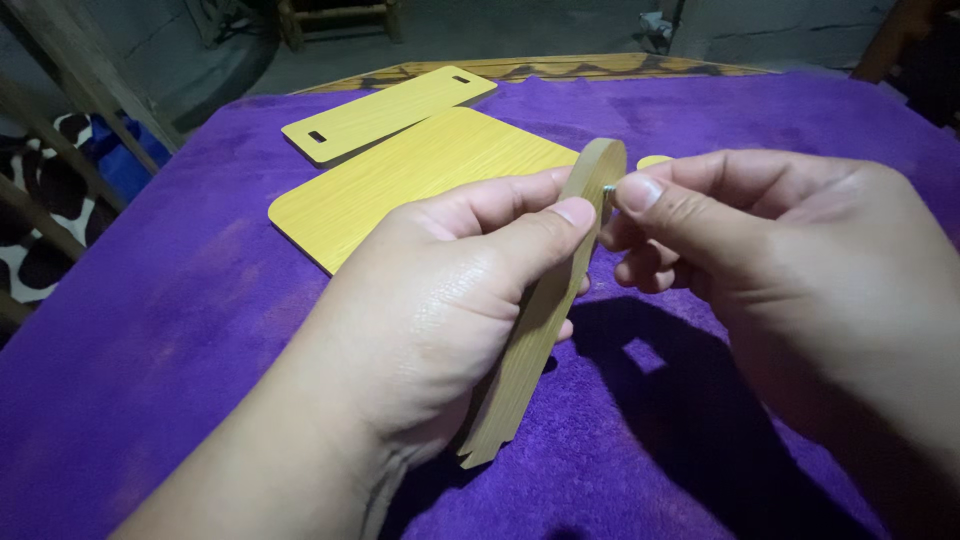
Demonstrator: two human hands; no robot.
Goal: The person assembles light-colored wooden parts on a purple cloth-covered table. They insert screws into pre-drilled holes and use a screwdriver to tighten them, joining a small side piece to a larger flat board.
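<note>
At the far left, beyond the edge of the worktop, a black-and-white patterned cloth [40, 215] showed between slanting wooden rails. A purple cloth [150, 380] covered the worktop. On it, toward the back left, lay a narrow yellow wooden board [385, 112] with a small slot near each end, and just in front of it, apart from it by a thin gap, a larger yellow wooden board [420, 175] lay flat, its near corner hidden behind the left hand.

The left hand [440, 300] was raised above the cloth with its grip closed around a wooden piece [530, 340], thumb on the near face and fingers behind. The piece stood edge-on to the camera, tilted, with a rounded top end and a notched lower end that hung just above the cloth.

To the right, the right hand [780, 250] met the rounded top of the piece, its grip narrowed to thumb and forefinger pinching a small metal screw [608, 188] against the wood there. Just behind that hand's fingertips a small yellow wooden bit [652, 161] peeked out on the cloth. The hands cast a dark shadow onto the cloth below.
</note>
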